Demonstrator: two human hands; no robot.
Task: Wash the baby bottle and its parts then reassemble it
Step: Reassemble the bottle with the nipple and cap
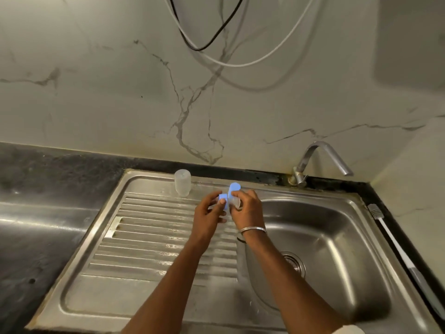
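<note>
Stainless-steel sink unit (pixel 72 297) set into a dark speckled stone worktop (pixel 36 189), viewed from the head camera. Both hands met above the far end of the ribbed drainboard (pixel 149 237), close to the edge of the basin (pixel 337 225). The left hand (pixel 208 214) pinched a small light-blue plastic piece (pixel 222 198) between curled fingertips and thumb. The right hand (pixel 249 210) gripped a taller light-blue plastic part (pixel 234 188), which rose upright above the fingers, with a clear plastic piece (pixel 237 202) showing just beneath it in the same grasp. The two blue parts lay side by side; whether they touched could not be told, and blur hid which bottle parts they were. A translucent plastic bottle body (pixel 182 185) stood on end at the back of the drainboard, left of the hands and apart from them. A thin metal bangle (pixel 252 229) circled the right wrist. A bent chrome tap (pixel 322 156) rose at the back right of the sink, its spout angled down over the basin, and a round metal drain strainer (pixel 295 262) sat in the basin floor. A long slender white-and-grey utensil (pixel 395 239) lay on the worktop strip along the right edge of the basin. A black cable (pixel 204 48) and a white cable (pixel 240 65) hung in loops against the pale veined marble wall (pixel 96 92).
</note>
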